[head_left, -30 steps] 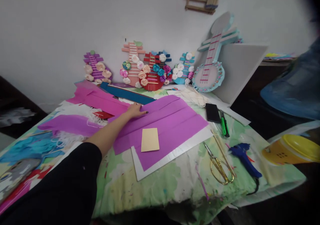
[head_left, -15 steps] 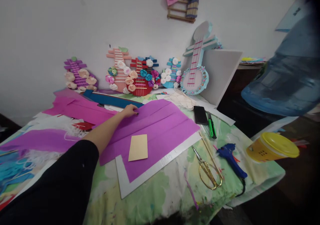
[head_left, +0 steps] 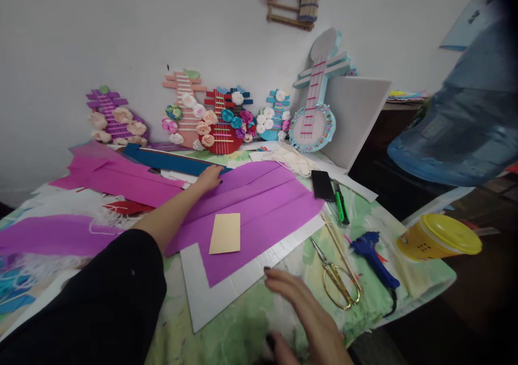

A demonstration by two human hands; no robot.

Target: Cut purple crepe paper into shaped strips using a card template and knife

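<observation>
My left hand (head_left: 210, 177) reaches to the far left edge of a purple paper sheet (head_left: 259, 208) and touches it; the fingertips meet the paper, and whether they pinch it is hard to tell. The sheet lies over a white board (head_left: 202, 300) whose near edges stick out. On the purple sheet rests a small cream paper square (head_left: 225, 234). My right hand (head_left: 305, 316) is at the bottom, just in front of the board, thumb and fingers spread, holding nothing. Gold-handled scissors (head_left: 338, 284) lie to its right.
A blue glue gun (head_left: 376, 262), green cutter (head_left: 341, 205), black flat object (head_left: 322, 185) and yellow-lidded cup (head_left: 439, 238) are at the right. Pink paper (head_left: 117, 176) covers the left. Decorated instrument shapes (head_left: 222, 122) lean on the wall.
My right hand has come into view at the bottom. The purple sheet has shifted slightly away from the board's near edge, with the cream square on it. The view has moved slightly.
</observation>
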